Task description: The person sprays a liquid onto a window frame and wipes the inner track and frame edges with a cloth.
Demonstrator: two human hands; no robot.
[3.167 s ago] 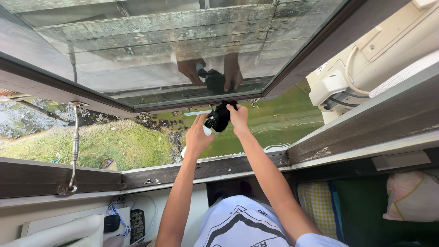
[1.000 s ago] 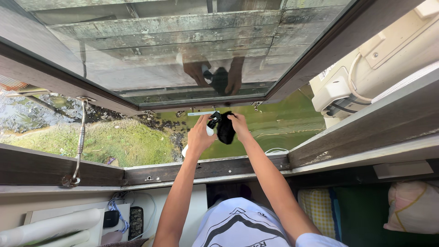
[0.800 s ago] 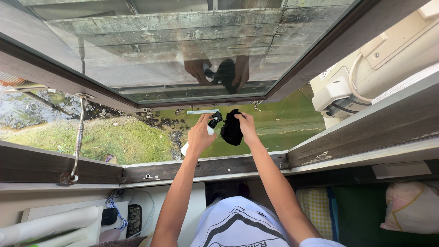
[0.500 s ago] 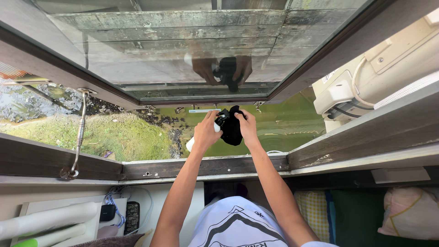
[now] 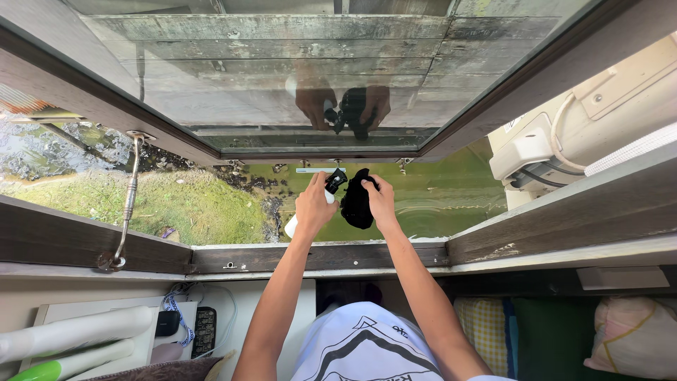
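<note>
Both arms reach out through an open window, over the dark wooden sill [image 5: 317,255]. The left hand [image 5: 315,206] is wrapped around a white plastic spray bottle with a black trigger head [image 5: 330,185]; the bottle's white body shows below the palm and its black nozzle sticks up past the fingers, pointing toward the glass. Just beside it, the right hand [image 5: 381,201] grips a crumpled black cloth [image 5: 356,201], fingers closed over its upper edge while the rest of the cloth hangs down on the thumb side. Nozzle and cloth sit very close together, though whether they touch cannot be told. Both are held just below the bottom rail of the swung-out window pane in a dark wooden frame [image 5: 282,77], whose glass mirrors the two hands, the bottle and the cloth. A metal window stay hook [image 5: 127,204] runs from the frame down to the sill on the left. Outside lie a patch of green grass [image 5: 176,208] and greenish water [image 5: 437,201]. A cream-coloured air-conditioner unit with cables [image 5: 564,134] sits on the outer wall to the right.
</note>
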